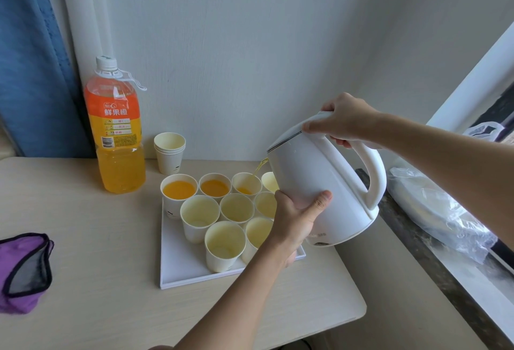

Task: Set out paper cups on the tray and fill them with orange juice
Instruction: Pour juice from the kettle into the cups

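Observation:
A white tray (183, 269) on the table holds several paper cups. The two back-left cups (179, 190) (214, 188) are full of orange juice. A white kettle (319, 183) is tilted over the tray, and a thin orange stream runs from its spout into the third back cup (246, 184), which has a little juice in it. My right hand (342, 121) grips the kettle's handle at the top. My left hand (299, 216) supports the kettle's body from below. The front cups (224, 244) look empty. Some cups are hidden behind the kettle and my left hand.
A large orange juice bottle (116, 132) with a white cap stands at the back left, next to a stack of spare cups (169, 152). A purple pouch (23, 269) lies at the table's left edge. Plastic bags (434, 210) rest on the windowsill to the right.

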### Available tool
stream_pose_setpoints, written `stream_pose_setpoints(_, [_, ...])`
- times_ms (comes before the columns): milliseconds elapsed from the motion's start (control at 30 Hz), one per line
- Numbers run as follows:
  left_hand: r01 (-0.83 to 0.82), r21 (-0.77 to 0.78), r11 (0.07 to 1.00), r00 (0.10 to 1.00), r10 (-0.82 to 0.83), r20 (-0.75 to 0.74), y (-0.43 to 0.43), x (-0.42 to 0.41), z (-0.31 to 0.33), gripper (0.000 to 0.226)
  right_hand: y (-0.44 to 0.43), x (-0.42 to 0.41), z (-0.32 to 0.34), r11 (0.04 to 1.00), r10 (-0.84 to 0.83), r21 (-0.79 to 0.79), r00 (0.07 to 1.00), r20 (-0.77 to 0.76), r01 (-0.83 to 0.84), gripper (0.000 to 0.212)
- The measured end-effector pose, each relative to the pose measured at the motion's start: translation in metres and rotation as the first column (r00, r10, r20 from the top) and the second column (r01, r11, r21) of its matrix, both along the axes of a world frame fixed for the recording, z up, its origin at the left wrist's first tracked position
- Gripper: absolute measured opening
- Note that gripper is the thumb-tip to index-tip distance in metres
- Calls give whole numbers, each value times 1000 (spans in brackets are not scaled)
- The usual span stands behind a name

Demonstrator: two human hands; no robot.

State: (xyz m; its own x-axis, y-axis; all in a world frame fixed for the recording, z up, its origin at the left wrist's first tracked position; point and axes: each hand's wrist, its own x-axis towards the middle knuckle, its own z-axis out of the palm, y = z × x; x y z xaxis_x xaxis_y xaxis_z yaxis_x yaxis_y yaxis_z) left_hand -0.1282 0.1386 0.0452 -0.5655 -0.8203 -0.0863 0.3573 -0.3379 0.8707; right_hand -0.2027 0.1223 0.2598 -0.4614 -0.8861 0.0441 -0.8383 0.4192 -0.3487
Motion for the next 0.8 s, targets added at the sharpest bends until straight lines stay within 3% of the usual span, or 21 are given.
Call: stream_pose_setpoints(800, [9, -9, 1000, 1000, -9, -17, 3, -1, 1, 117, 2, 2, 2, 1000, 17, 13, 998, -65, -17, 32])
